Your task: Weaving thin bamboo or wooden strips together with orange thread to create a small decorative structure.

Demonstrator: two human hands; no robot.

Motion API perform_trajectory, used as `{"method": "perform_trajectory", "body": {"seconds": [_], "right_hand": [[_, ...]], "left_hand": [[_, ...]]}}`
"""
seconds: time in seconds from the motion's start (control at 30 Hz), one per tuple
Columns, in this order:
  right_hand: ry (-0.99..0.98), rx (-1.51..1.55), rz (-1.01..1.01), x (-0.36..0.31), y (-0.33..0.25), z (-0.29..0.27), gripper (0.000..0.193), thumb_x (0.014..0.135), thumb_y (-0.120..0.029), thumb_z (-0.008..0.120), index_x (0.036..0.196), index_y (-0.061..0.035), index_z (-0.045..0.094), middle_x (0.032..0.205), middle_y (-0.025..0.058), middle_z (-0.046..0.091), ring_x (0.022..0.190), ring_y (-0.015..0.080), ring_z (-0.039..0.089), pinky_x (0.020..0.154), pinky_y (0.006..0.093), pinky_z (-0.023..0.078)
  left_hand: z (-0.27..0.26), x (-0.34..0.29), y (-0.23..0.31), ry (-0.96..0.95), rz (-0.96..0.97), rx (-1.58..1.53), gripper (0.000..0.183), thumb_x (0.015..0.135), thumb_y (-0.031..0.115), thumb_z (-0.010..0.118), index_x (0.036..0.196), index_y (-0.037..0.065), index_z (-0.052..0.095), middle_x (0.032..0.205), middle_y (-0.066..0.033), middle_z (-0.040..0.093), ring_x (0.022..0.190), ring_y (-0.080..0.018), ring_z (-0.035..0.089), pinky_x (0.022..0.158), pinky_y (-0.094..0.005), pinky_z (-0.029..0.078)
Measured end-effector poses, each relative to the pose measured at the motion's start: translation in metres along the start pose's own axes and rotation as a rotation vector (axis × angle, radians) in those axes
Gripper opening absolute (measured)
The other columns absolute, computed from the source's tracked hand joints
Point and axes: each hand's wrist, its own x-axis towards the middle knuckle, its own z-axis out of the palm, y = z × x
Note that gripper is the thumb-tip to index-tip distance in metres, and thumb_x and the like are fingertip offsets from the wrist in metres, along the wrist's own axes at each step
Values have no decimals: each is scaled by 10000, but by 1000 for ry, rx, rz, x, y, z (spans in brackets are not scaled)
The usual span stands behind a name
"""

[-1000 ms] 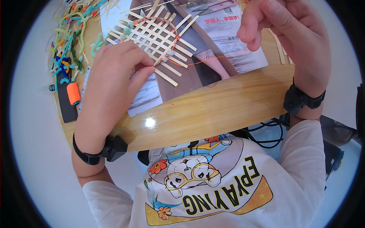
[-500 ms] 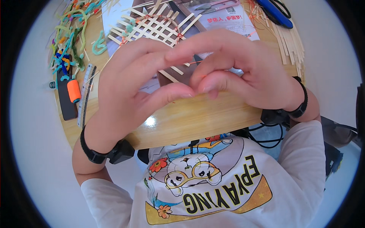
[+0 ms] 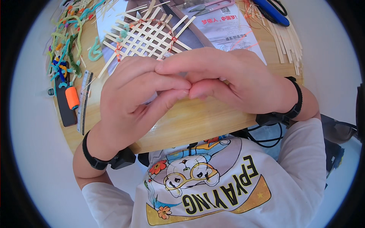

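My left hand [image 3: 131, 89] and my right hand [image 3: 237, 81] meet fingertip to fingertip over the near part of the table. The left one is closed, thumb against forefinger; what lies in that pinch is too small or hidden to name. My right hand is also closed, its thumb pressed at the left fingertips and its forefinger arched over them. An orange thread, visible at the right fingers in the earlier view, is now hidden by them. Just beyond lies a round open weave of pale bamboo strips [image 3: 146, 40], tied with red-orange thread and a bit of turquoise fuzzy wire.
Thread snips [image 3: 213, 7] lie on a printed sheet [image 3: 224, 32]. To the left are fuzzy wires [image 3: 70, 38], an orange thread spool [image 3: 72, 98] and a ruler [image 3: 83, 110]. Loose bamboo strips [image 3: 287, 41] and a blue-handled tool [image 3: 273, 13] lie on the right.
The hands have drawn together, and the left thumb and forefinger have closed into a pinch. The stretch of orange thread between them has gone out of sight. More of the weave shows now.
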Motion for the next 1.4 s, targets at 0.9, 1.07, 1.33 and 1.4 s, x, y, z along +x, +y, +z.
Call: {"method": "perform_trajectory", "body": {"seconds": [0.9,1.07,1.33,1.4], "right_hand": [[-116,-285,-280,-7,9,3,500,857,-92,533,1354,-124,497,744,101,590,711,282,612,563,338,454],[-103,-251,-345,-10,13,11,511,839,-67,563,1344,-118,502,760,103,597,703,282,612,569,342,464],[149,9,-159,-5,13,19,305,893,-133,578,1186,-184,507,726,77,624,655,281,633,544,391,476],[151,98,-86,-4,13,15,191,886,-163,619,1065,-144,556,758,69,637,673,297,636,578,389,496]], "left_hand": [[11,3,-2,6,-142,-345,173,705,-16,686,853,63,643,806,-61,616,735,-222,593,664,-312,465],[8,3,1,-28,-136,-284,201,659,-38,669,824,66,621,792,-56,608,724,-228,587,649,-306,462],[2,4,-4,74,-168,-263,190,662,-20,710,793,63,601,784,-54,599,712,-208,578,640,-297,448],[0,4,-4,75,-157,-202,186,669,-6,725,782,64,594,790,-54,601,711,-201,574,641,-295,444]]}}
